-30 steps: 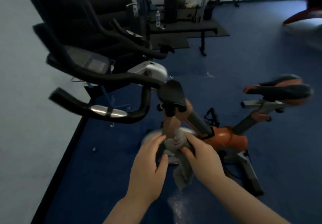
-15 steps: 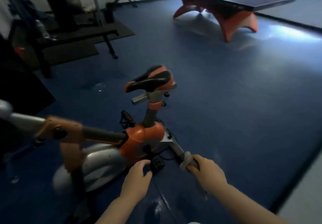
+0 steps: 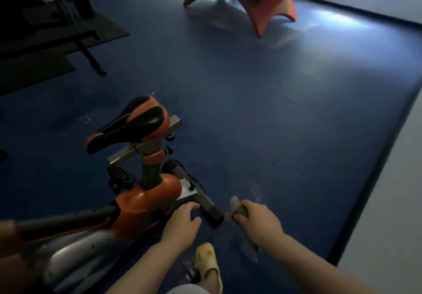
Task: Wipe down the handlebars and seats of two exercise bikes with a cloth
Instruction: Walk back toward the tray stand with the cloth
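Observation:
An orange and grey exercise bike [image 3: 146,202] stands at the lower left. Its black and orange seat [image 3: 130,127] sits above the frame on a grey post. My right hand [image 3: 258,220] grips a grey cloth [image 3: 234,208], low and to the right of the bike's rear foot bar [image 3: 205,204]. The cloth's tail hangs below my wrist. My left hand [image 3: 182,224] hovers with loosely curled fingers beside the bike's orange body, holding nothing. The handlebars lie out of view to the left.
A table tennis table with orange legs [image 3: 262,8] stands at the far end of the blue floor. A black bench [image 3: 86,42] and dark gym gear fill the upper left. A foot in a yellow slipper [image 3: 207,264] is below my hands. A grey wall runs along the right.
My view swung from the handlebars round to the seat and rear of the bike. Both hands came away from the front post; the right hand kept the cloth and the left let go.

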`<state>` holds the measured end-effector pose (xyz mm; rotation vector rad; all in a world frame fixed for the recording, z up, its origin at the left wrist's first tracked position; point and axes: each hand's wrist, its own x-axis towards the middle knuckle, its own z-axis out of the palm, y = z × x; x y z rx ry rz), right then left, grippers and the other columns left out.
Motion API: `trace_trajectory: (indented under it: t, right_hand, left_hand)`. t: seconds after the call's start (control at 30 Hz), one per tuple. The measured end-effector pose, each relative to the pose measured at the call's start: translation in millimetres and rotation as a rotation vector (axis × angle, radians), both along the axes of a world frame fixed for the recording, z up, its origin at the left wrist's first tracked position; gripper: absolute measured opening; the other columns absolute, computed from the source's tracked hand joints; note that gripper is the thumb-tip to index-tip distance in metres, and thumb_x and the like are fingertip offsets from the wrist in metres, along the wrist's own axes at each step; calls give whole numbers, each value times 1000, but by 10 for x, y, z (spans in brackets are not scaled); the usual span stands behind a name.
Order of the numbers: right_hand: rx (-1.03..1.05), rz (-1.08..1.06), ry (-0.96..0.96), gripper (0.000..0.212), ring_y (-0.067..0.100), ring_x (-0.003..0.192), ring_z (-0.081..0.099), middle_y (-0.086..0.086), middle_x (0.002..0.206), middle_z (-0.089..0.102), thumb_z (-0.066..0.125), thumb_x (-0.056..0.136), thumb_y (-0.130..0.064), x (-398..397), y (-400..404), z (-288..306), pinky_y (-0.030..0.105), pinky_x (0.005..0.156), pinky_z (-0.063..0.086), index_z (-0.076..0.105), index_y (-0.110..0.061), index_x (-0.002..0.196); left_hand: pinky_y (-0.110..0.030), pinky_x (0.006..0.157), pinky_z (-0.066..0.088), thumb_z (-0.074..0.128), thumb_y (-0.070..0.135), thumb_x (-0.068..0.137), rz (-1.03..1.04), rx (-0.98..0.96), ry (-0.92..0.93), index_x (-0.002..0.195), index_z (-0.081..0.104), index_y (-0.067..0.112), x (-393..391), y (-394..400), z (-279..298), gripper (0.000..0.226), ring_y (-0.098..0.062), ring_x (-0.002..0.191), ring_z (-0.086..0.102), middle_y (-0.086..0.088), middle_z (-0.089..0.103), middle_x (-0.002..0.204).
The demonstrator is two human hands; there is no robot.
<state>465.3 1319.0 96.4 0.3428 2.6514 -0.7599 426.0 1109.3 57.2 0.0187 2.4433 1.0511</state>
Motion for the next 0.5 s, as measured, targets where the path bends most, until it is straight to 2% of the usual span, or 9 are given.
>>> trace_trajectory:
  t: [0.17,0.37,0.5]
  right_hand:
    - [27,-37,-43,18,12,80,60,-9,91,65,49,91,-44,-613,325,30,31,67,50,57,-30,100]
    - [55,-56,-64,20,18,83,61,-4,94,65,48,91,-41,-1333,680,87,35,68,51,56,-26,100]
    - [25,-88,-64,22,15,82,60,-5,93,65,49,90,-43,-1737,968,43,34,67,51,57,-27,101]
  left_hand:
    - [-31,94,47,54,25,87,-24,16,-19,123,54,32,-784,317,2,37,-11,112,54,11,56,124]
    - [-32,93,45,53,24,89,-80,-16,-20,126,53,24,-1671,712,1,37,-15,106,54,1,55,125]
    - [-33,92,47,52,27,90,-92,-7,-42,127,52,27,-2033,1019,-12,37,-13,105,54,5,55,125]
